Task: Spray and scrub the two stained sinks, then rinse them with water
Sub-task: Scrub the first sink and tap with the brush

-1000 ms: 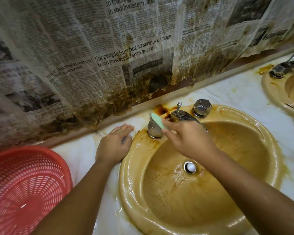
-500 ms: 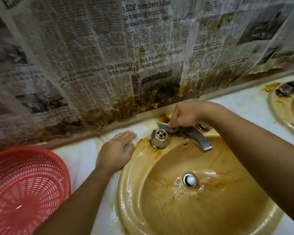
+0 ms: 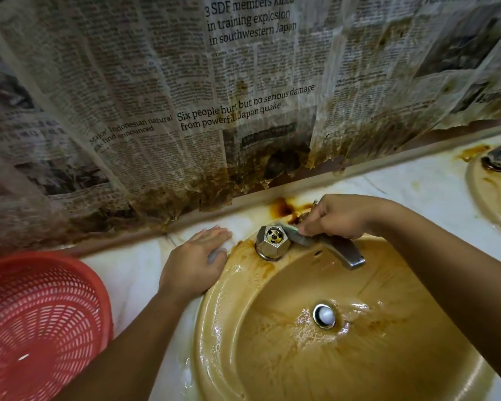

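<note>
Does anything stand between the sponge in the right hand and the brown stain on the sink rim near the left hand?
Yes. The knob stands directly between them: the sponge lies just right of it, at the base of the spout, and the stain lies left of it on the rim.

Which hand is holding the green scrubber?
The right hand, pinching the scrubber against the tap. The left hand holds nothing; it lies flat on the counter beside the sink.

basket (image 3: 41, 322) left of sink (image 3: 272, 357)
</note>
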`<action>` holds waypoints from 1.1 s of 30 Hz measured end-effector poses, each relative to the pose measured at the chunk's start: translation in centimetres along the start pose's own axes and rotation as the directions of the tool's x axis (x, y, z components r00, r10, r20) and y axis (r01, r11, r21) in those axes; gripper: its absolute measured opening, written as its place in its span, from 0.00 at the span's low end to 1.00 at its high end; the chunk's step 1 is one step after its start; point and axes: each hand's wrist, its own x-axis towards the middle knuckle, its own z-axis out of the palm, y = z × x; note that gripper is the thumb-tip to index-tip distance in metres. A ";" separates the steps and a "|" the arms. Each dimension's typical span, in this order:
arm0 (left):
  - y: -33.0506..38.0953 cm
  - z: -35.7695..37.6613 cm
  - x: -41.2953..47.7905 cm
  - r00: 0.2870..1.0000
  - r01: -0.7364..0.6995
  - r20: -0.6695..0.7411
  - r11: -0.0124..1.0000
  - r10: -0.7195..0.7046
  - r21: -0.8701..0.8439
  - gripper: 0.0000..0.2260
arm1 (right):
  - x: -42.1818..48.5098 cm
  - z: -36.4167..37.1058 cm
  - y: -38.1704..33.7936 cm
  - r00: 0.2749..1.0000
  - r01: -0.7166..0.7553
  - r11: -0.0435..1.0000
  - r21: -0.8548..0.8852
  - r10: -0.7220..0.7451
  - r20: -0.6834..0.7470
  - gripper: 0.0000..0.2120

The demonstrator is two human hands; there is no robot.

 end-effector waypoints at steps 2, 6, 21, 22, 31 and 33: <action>0.0 0.0 0.1 1.000 -0.001 0.001 1.000 0.001 0.005 0.20 | -0.3 0.3 -0.6 1.000 -0.023 0.999 -0.035 0.022 -0.022 0.11; 0.0 0.1 0.0 1.000 0.005 0.003 1.000 -0.005 -0.026 0.20 | -2.3 1.3 -2.1 0.993 -0.051 0.984 -0.172 0.032 -0.112 0.18; -0.5 0.5 0.2 1.000 -0.003 -0.002 0.999 0.003 -0.034 0.19 | -4.3 13.7 -0.4 0.821 -0.121 0.993 0.017 0.110 -0.560 0.19; -0.4 0.5 0.1 1.000 -0.005 -0.003 0.999 0.005 -0.035 0.19 | -3.9 13.6 -0.2 0.810 -0.118 0.993 -0.001 0.096 -0.579 0.20; -0.6 0.6 0.3 1.000 -0.008 0.003 1.000 0.008 -0.003 0.19 | -2.6 13.4 -1.2 0.845 -0.156 0.979 -0.130 0.064 -0.531 0.20; -0.6 0.6 0.2 1.000 -0.004 0.005 1.000 0.004 -0.001 0.19 | -4.1 14.9 -1.5 0.867 -0.170 0.972 -0.163 0.069 -0.494 0.20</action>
